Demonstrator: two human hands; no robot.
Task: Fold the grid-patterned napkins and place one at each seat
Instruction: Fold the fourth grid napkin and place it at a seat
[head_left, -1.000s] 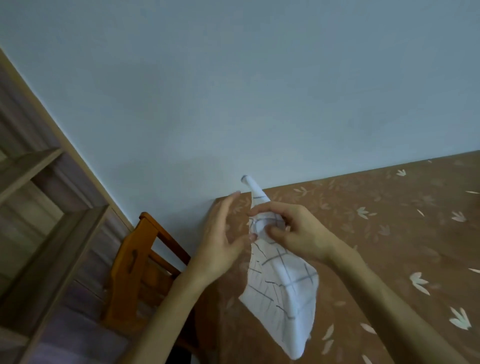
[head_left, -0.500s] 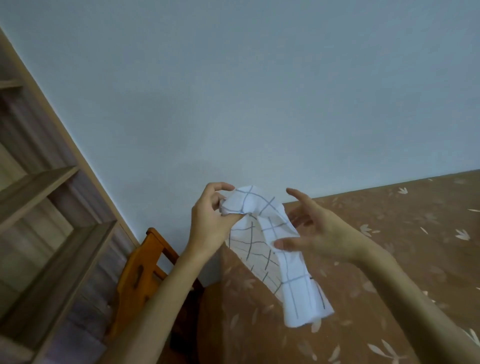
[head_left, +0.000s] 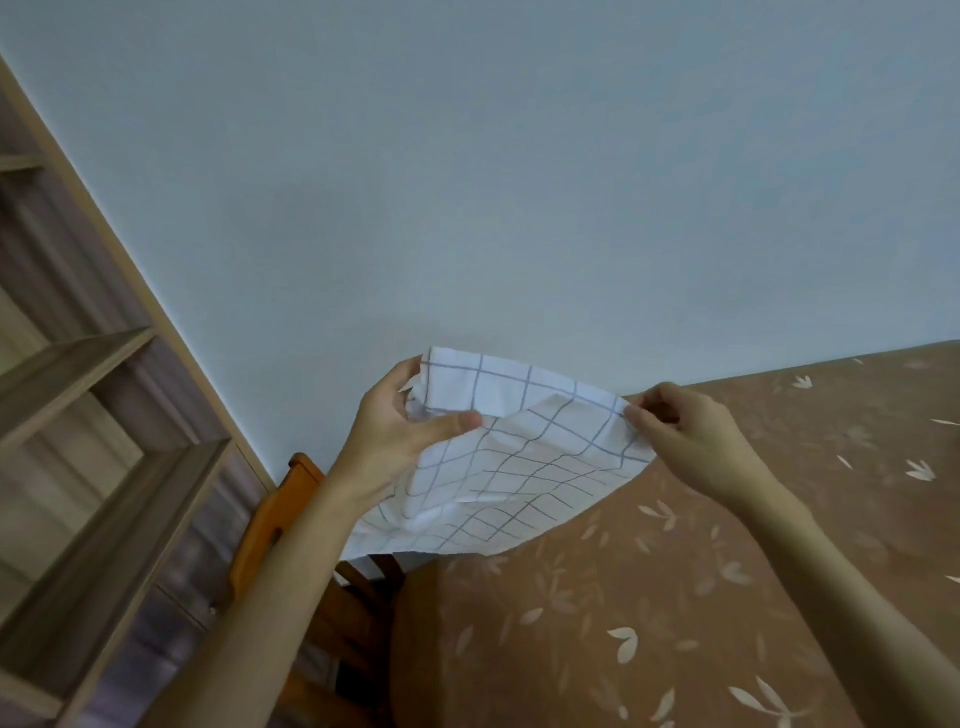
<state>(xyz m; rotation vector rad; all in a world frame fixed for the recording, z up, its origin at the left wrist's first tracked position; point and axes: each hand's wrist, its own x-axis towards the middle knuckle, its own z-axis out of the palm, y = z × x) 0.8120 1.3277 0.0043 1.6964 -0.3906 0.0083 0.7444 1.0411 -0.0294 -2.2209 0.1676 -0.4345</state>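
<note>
A white napkin with a grey grid pattern (head_left: 519, 457) is stretched out in the air above the table's far left corner. My left hand (head_left: 400, 431) grips its upper left corner, thumb pressed on the front of the cloth. My right hand (head_left: 685, 436) pinches the upper right corner between thumb and fingers. The lower part of the napkin hangs loose and wrinkled below both hands, over the table edge. No other napkin is in view.
The table carries a brown cloth with pale leaf prints (head_left: 727, 597). An orange wooden chair (head_left: 270, 519) stands at its left end, against the pale blue wall. A wooden shelf unit (head_left: 88, 441) fills the left side.
The napkin has gone from a twisted bunch to a spread sheet. My left hand took one corner, my right hand took the other, and the two moved apart.
</note>
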